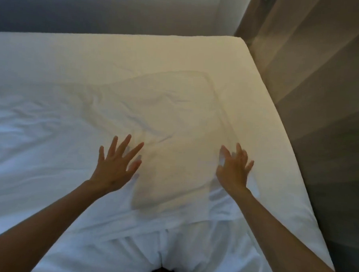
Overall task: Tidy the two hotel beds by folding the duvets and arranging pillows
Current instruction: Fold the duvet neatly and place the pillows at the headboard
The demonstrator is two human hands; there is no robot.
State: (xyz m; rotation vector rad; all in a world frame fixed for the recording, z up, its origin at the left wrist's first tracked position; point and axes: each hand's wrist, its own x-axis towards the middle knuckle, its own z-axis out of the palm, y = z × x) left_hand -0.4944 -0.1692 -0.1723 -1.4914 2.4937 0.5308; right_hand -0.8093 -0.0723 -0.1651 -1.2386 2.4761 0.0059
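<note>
A white pillow lies flat on the white bed, near the bed's right side, with creases across its left half. My left hand hovers or rests at the pillow's near left edge, fingers spread and straight. My right hand is at the pillow's near right edge, fingers spread and slightly bent, holding nothing. A bunched white duvet lies at the near end of the bed, between my forearms.
A dark headboard or wall panel runs along the far side of the bed. A brown wall or curtain stands close to the bed's right edge, leaving a narrow gap. Wrinkled sheet covers the left part.
</note>
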